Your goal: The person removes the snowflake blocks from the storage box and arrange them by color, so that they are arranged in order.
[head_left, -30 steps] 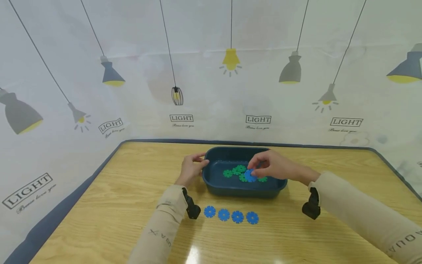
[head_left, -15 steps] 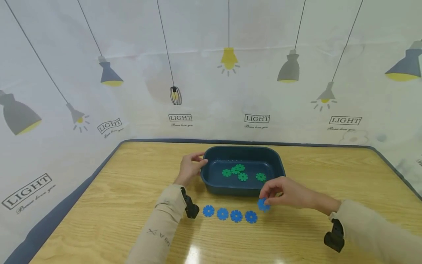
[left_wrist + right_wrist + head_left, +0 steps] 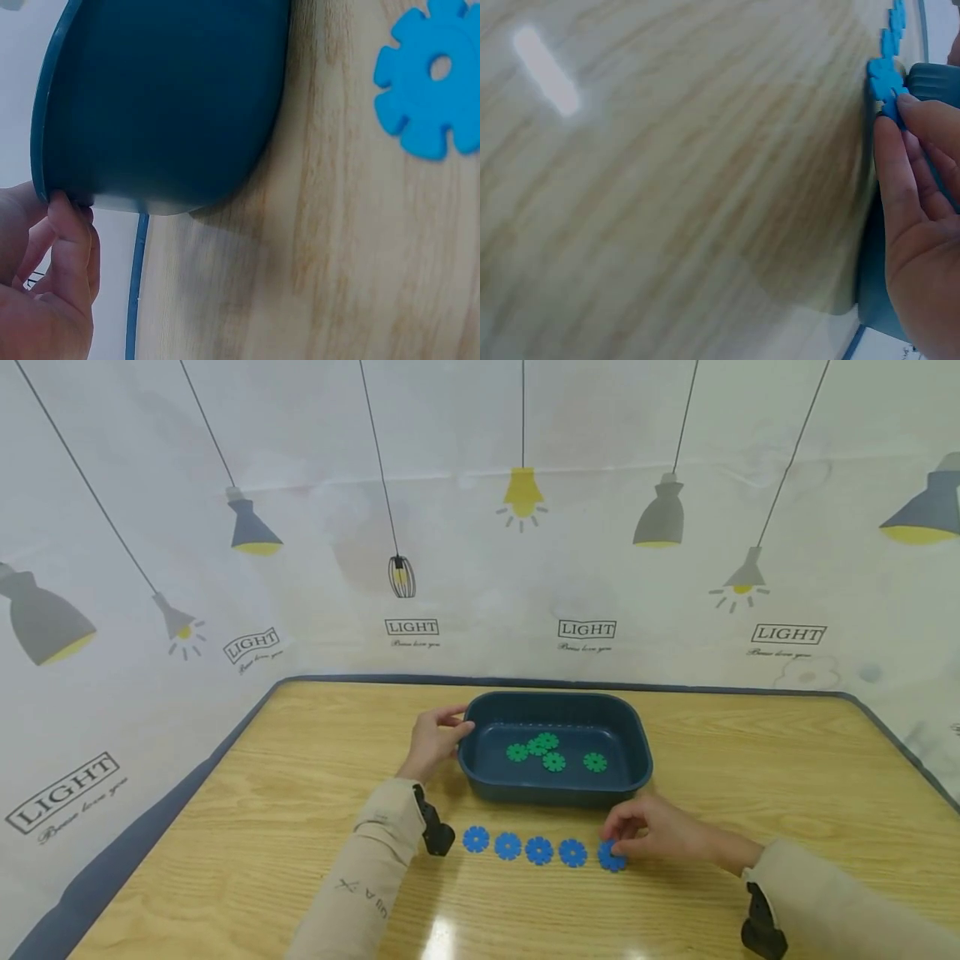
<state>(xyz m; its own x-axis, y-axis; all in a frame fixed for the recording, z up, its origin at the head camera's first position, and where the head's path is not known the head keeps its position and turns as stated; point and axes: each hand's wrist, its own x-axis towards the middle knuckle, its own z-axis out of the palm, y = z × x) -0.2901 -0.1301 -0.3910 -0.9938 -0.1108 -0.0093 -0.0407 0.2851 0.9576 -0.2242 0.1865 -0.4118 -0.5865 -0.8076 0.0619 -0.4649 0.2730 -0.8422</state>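
My right hand pinches a blue notched plastic disc between thumb and fingers, at or just above the table. It is at the right end of a row of several like blue discs; the right wrist view shows the pinched disc partly covered by fingertips. At the left end of a dark blue basin, my left hand grips the rim, thumb over the edge. The left wrist view has those fingers at the rim. Several green notched discs lie inside the basin, some overlapping.
The wooden table runs back to a dark blue edge along a wall covering printed with lamps. The basin stands just behind the blue row. Black wrist cameras sit at both sleeve cuffs.
My right hand has carried the blue disc from inside the basin, over its front rim, down to the row's right end. My left hand has stayed at the rim.
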